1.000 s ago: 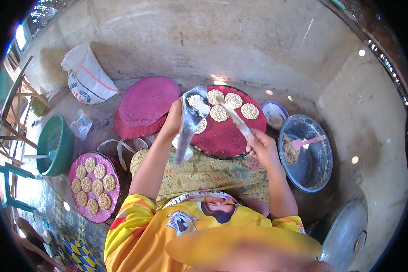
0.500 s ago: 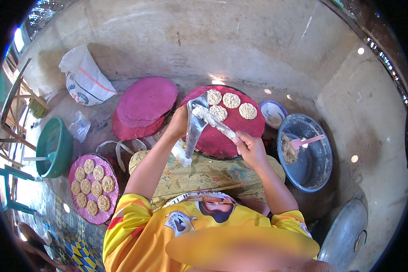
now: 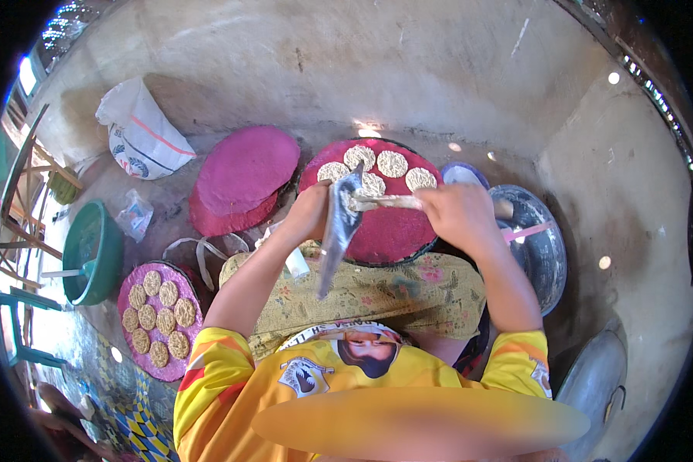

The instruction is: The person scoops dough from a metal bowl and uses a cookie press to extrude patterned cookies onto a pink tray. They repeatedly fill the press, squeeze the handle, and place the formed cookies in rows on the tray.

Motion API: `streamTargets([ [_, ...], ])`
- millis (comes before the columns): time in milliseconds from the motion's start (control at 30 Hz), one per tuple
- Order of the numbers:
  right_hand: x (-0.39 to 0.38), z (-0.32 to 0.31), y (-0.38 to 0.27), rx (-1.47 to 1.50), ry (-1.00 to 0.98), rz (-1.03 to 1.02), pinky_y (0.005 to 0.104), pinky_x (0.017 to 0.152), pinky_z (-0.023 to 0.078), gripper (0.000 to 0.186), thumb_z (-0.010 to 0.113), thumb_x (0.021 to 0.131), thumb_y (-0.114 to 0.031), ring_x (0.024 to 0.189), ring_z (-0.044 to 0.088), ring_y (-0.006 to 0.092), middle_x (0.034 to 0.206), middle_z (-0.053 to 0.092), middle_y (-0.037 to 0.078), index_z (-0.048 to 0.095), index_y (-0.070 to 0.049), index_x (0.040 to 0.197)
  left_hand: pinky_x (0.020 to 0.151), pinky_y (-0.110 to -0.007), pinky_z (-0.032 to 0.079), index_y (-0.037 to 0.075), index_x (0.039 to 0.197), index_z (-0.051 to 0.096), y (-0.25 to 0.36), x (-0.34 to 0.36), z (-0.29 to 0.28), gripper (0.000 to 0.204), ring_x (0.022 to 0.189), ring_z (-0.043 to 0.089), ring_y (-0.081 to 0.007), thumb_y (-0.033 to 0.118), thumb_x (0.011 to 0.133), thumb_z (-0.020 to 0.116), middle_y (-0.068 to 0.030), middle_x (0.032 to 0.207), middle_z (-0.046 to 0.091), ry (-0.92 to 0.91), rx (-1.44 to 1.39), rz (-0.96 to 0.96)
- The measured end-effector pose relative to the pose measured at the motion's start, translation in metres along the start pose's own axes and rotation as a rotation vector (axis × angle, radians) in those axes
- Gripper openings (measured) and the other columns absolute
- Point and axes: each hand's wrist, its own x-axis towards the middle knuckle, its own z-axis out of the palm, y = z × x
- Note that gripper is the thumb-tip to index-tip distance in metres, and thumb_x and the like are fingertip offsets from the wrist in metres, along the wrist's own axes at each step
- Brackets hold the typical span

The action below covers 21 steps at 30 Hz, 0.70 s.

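My left hand [image 3: 309, 208] grips the upper edge of a shiny plastic piping bag [image 3: 337, 235], which hangs pointed end down over my lap. My right hand [image 3: 462, 212] is closed on the handle of a batter-smeared spatula [image 3: 393, 202]. The spatula lies level, its far end at the bag's mouth; how deep it goes in is hidden. Behind both hands rests a round red mat [image 3: 393, 235] bearing several pale, squiggly batter rounds [image 3: 393, 164].
To the right stand a dark basin [image 3: 550, 266] with a pink-handled scoop [image 3: 527, 232] and a small purple-rimmed bowl [image 3: 463, 174]. Leftward are stacked pink mats [image 3: 248, 169], a pink tray [image 3: 142, 362] of browner rounds, a green basin [image 3: 100, 289] and a white sack [image 3: 142, 135].
My right hand has moved up and right, bringing the spatula from a slant to nearly level at the bag. The bag has shifted lower, and a round at the mat's left now shows.
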Motion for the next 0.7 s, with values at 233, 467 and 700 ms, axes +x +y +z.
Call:
streamTargets([
  [233, 0.014, 0.018, -0.036, -0.298, 0.127, -0.319, 0.0348, 0.053, 0.048, 0.016, 0.05, 0.077, -0.013, 0.062, 0.061, 0.0194, 0.065, 0.059, 0.004, 0.063, -0.011, 0.086, 0.08, -0.042, 0.045, -0.002, 0.112, 0.048, -0.057, 0.014, 0.038, 0.034, 0.091, 0.056, -0.0276, 0.016, 0.088, 0.032, -0.0183, 0.102, 0.056, 0.14, -0.169, -0.052],
  [467, -0.017, -0.016, 0.005, -0.029, 0.258, -0.135, 0.0329, 0.058, 0.047, 0.02, 0.058, 0.076, -0.013, 0.065, 0.06, 0.0226, 0.069, 0.059, 0.007, 0.064, -0.012, 0.095, 0.071, -0.032, 0.047, 0.001, 0.104, 0.054, -0.049, 0.01, -0.029, 0.025, 0.082, 0.056, -0.0196, 0.015, 0.087, 0.041, -0.0124, 0.092, 0.058, 0.383, -1.181, -0.334],
  [700, -0.009, 0.029, 0.022, 0.378, 0.173, -0.158, 0.0373, 0.063, 0.048, 0.02, 0.06, 0.078, -0.013, 0.074, 0.061, 0.026, 0.09, 0.065, 0.007, 0.064, -0.012, 0.097, 0.06, -0.03, 0.045, 0.0, 0.078, 0.057, 0.02, 0.009, -0.083, 0.019, 0.065, 0.056, -0.0184, -0.003, 0.059, 0.06, -0.0091, 0.076, 0.057, 0.14, -1.273, -0.067],
])
